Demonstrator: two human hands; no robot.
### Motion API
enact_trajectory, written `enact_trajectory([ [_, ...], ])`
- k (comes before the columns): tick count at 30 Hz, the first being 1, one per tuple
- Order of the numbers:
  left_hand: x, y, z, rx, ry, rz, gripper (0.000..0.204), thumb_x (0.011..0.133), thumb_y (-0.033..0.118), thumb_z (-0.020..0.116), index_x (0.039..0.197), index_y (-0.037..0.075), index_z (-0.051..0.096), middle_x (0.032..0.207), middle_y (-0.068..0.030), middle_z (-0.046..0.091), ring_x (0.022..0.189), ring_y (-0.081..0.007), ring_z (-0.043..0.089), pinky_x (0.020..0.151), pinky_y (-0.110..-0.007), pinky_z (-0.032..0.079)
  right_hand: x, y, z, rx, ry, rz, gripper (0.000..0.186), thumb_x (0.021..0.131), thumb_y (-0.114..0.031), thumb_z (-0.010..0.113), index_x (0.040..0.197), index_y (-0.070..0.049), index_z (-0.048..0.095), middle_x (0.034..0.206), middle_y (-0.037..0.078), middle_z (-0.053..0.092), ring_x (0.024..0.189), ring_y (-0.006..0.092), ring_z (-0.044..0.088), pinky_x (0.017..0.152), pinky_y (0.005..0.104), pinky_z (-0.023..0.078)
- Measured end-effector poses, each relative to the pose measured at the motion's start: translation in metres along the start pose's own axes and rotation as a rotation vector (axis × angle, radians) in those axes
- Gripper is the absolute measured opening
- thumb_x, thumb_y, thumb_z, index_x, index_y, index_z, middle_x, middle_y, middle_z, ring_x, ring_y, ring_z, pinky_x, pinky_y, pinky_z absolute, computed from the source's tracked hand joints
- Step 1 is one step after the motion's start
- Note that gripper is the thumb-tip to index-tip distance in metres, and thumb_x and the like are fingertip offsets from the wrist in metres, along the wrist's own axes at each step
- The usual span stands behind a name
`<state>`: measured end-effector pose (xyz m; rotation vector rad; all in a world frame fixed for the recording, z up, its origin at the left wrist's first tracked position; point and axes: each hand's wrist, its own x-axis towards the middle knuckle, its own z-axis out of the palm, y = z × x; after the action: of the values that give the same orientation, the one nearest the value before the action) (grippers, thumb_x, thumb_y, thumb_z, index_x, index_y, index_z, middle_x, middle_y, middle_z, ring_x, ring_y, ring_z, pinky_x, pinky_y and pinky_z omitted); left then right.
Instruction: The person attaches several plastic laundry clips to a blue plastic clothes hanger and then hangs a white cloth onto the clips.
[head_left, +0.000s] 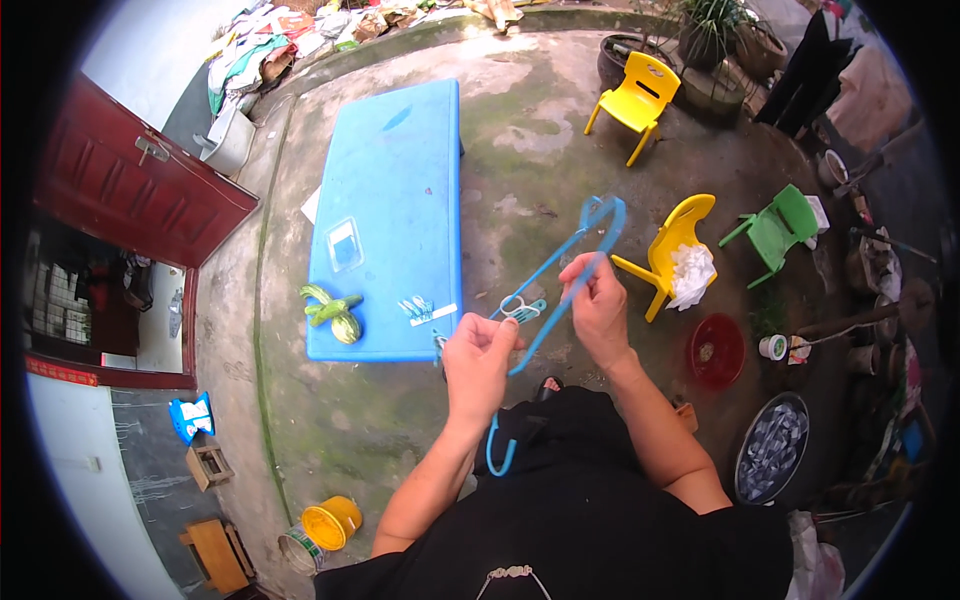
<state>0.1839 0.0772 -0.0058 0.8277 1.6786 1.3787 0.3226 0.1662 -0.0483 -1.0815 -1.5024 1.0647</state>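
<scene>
A blue plastic hanger frame, its hook dangling low, is held in front of me. My left hand is closed on its lower end, with thumb near a teal clip with a white ring. My right hand has its fingers closed on the hanger's right bar. Another teal clip shows beside my left hand. On the blue table lie several teal clips with a white strip, green striped gourds and a clear rectangular packet.
Yellow chairs and a green chair stand right of the table. A red basin and a metal basin are at right, plants behind. A red door is left; yellow bucket and wooden stools are lower left.
</scene>
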Motion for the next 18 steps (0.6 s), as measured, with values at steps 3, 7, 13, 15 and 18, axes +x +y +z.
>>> enact_trajectory([
  [3, 0.008, 0.004, -0.006, -0.100, -0.033, -0.088, 0.024, 0.087, 0.014, 0.062, 0.072, 0.007, 0.045, 0.064, -0.0058, 0.060, 0.037, -0.0024, 0.037, 0.033, -0.019, 0.024, -0.008, -0.004, -0.003, 0.294, -0.132, 0.142, 0.007, 0.085, -0.002, 0.050, 0.092, -0.001, 0.052, 0.078, 0.004, 0.057, 0.066, 0.0092, 0.056, 0.058, 0.0237, 0.046],
  [7, 0.010, 0.010, -0.001, -0.027, -0.100, -0.039, 0.025, 0.086, 0.013, 0.063, 0.069, 0.006, 0.046, 0.061, -0.0039, 0.058, 0.041, -0.0016, 0.038, 0.036, -0.018, 0.027, -0.028, -0.009, 0.008, 0.264, -0.155, 0.127, 0.020, 0.079, -0.005, 0.061, 0.098, -0.001, 0.055, 0.079, 0.006, 0.061, 0.074, 0.0127, 0.062, 0.066, 0.0264, 0.051],
  [13, 0.015, 0.025, 0.012, 0.119, -0.285, -0.034, 0.023, 0.083, 0.015, 0.065, 0.070, 0.000, 0.054, 0.064, -0.0050, 0.062, 0.056, -0.0055, 0.052, 0.050, -0.021, 0.041, -0.029, -0.022, 0.000, 0.004, 0.099, -0.007, 0.022, 0.075, -0.003, 0.064, 0.095, -0.002, 0.057, 0.082, 0.009, 0.063, 0.076, 0.0172, 0.065, 0.067, 0.0288, 0.052],
  [15, 0.019, 0.033, 0.018, 0.145, -0.369, -0.040, 0.022, 0.082, 0.015, 0.065, 0.070, 0.000, 0.054, 0.064, -0.0050, 0.061, 0.056, -0.0058, 0.052, 0.051, -0.021, 0.042, -0.031, -0.022, -0.006, 0.007, 0.191, 0.068, 0.021, 0.075, -0.002, 0.063, 0.094, -0.001, 0.057, 0.080, 0.008, 0.063, 0.076, 0.0162, 0.064, 0.068, 0.0285, 0.052],
  [18, 0.024, 0.042, 0.025, 0.192, -0.525, 0.019, 0.024, 0.084, 0.011, 0.065, 0.068, 0.005, 0.049, 0.060, 0.0019, 0.053, 0.051, -0.0015, 0.042, 0.044, -0.018, 0.031, -0.035, -0.013, -0.010, 0.170, 0.304, 0.113, 0.016, 0.076, -0.001, 0.061, 0.091, 0.000, 0.057, 0.078, 0.005, 0.062, 0.073, 0.0148, 0.063, 0.068, 0.0274, 0.051],
])
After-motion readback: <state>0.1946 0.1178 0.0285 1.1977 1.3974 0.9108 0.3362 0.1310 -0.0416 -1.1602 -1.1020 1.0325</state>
